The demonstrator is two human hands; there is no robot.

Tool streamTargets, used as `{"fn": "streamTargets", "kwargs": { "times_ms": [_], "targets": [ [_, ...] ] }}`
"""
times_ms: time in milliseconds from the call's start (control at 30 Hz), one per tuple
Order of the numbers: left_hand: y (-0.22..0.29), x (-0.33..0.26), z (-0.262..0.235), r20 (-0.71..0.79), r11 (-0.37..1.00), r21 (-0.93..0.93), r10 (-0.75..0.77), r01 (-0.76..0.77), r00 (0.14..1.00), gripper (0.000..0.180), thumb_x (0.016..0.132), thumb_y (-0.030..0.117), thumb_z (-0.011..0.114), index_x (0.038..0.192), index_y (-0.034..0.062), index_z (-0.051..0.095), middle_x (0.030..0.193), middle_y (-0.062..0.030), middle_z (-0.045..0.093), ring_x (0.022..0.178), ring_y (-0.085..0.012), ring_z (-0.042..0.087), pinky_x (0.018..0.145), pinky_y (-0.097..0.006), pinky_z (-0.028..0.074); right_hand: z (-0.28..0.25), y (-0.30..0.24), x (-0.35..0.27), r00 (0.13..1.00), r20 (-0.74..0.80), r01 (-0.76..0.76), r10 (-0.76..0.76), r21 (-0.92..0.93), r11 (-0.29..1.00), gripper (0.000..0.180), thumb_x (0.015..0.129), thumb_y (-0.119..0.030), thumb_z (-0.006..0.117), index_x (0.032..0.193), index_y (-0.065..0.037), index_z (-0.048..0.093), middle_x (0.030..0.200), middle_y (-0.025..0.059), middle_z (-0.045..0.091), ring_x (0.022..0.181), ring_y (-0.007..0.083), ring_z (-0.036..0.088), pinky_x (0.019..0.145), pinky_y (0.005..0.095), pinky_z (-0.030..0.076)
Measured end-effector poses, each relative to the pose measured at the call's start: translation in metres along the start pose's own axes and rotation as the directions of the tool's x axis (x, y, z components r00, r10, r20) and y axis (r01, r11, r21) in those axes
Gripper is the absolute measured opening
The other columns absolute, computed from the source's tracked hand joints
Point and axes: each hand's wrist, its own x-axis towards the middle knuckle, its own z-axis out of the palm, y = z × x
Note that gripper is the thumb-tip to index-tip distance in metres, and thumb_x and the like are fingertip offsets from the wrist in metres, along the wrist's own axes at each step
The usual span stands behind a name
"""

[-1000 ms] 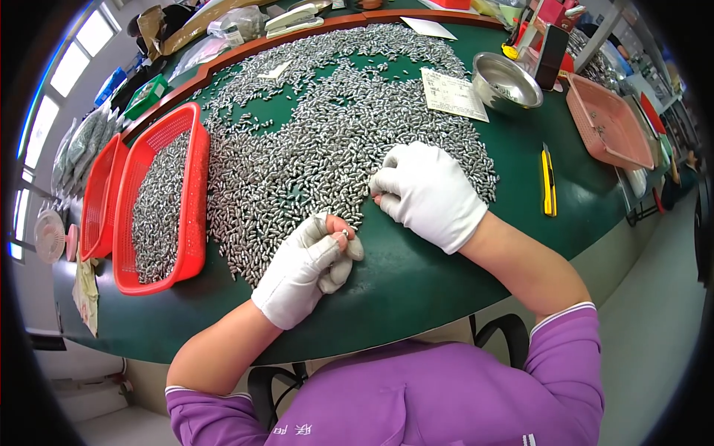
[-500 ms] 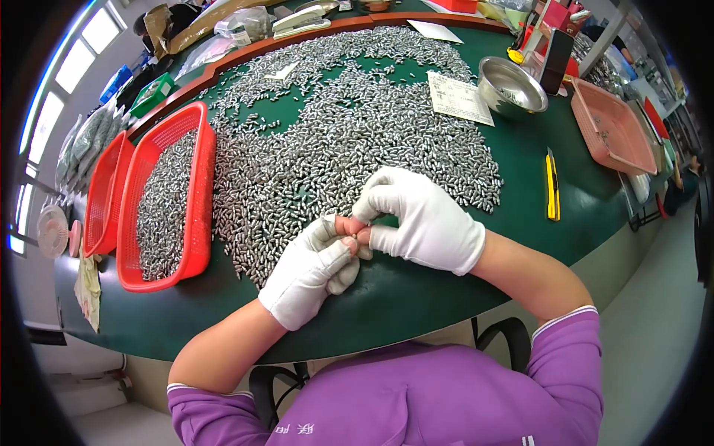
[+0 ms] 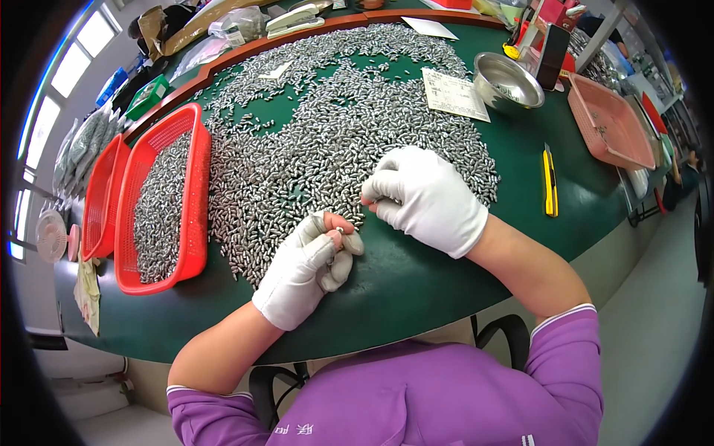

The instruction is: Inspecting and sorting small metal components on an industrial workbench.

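Observation:
A broad spread of small silver bullet-shaped metal pieces (image 3: 357, 126) covers much of the green table. My left hand (image 3: 301, 271), in a white glove with bare thumb and forefinger tips, pinches one small silver metal piece (image 3: 340, 230) just off the near edge of the spread. To its right, my right hand (image 3: 431, 201), gloved the same way, is closed with its thumb and forefinger tips together over the near edge of the pieces. Whatever those right fingertips hold, if anything, is hidden. The hands are apart.
A red plastic basket (image 3: 199, 201) of metal pieces stands at left, with another red basket (image 3: 93, 215) beside it. At right are a steel bowl (image 3: 529, 95), a yellow utility knife (image 3: 550, 182) and a pink basket (image 3: 625, 157). A paper slip (image 3: 457, 98) lies on the pieces.
My hands, which were together at the fingertips, have parted. The right hand has moved slightly up and right to the pieces' edge; the left has drawn back slightly, keeping a small piece.

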Motion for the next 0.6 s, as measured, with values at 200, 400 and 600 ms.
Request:
{"fn": "streamTargets", "kwargs": {
  "times_ms": [200, 400, 600],
  "targets": [
    [0.0004, 0.0002, -0.001, 0.017, 0.996, -0.092, -0.006, 0.007, 1.0, 0.024, 0.097, 0.028, 0.055, 0.111, 0.01, 0.049, 0.095, -0.003, 0.058, 0.067, -0.0058, 0.046, 0.058, -0.018, 0.036, 0.008, 0.0018, -0.0043, 0.988, 0.112, 0.124, -0.108, -0.154, 0.98, 0.011, 0.072, -0.017, 0.07, 0.083, -0.014, 0.067, 0.083, 0.0052, 0.06, 0.081, 0.0266, 0.059, 0.071, 0.0392, 0.049],
    [0.0, 0.0007, -0.0034, 0.044, 0.997, -0.08, 0.007, -0.004, 0.999, 0.02, 0.097, 0.027, 0.055, 0.107, 0.0101, 0.05, 0.093, -0.0031, 0.058, 0.066, -0.0066, 0.045, 0.056, -0.02, 0.035, 0.0092, -0.0019, -0.0033, 0.988, 0.155, 0.066, -0.023, -0.28, 0.958, 0.01, 0.073, -0.018, 0.07, 0.079, -0.011, 0.064, 0.083, 0.006, 0.06, 0.081, 0.0267, 0.059, 0.071, 0.0395, 0.049],
    [-0.0002, 0.0009, -0.001, -0.005, 0.998, -0.057, -0.023, 0.023, 1.0, 0.015, 0.095, 0.018, 0.057, 0.106, 0.0099, 0.051, 0.088, -0.0018, 0.057, 0.062, -0.0054, 0.043, 0.053, -0.018, 0.033, 0.0049, -0.0058, -0.0012, 1.0, 0.018, 0.004, -0.004, 0.012, 1.0, 0.01, 0.073, -0.01, 0.071, 0.08, -0.007, 0.064, 0.082, 0.0081, 0.06, 0.082, 0.0272, 0.06, 0.072, 0.0369, 0.049]
  ]
}}
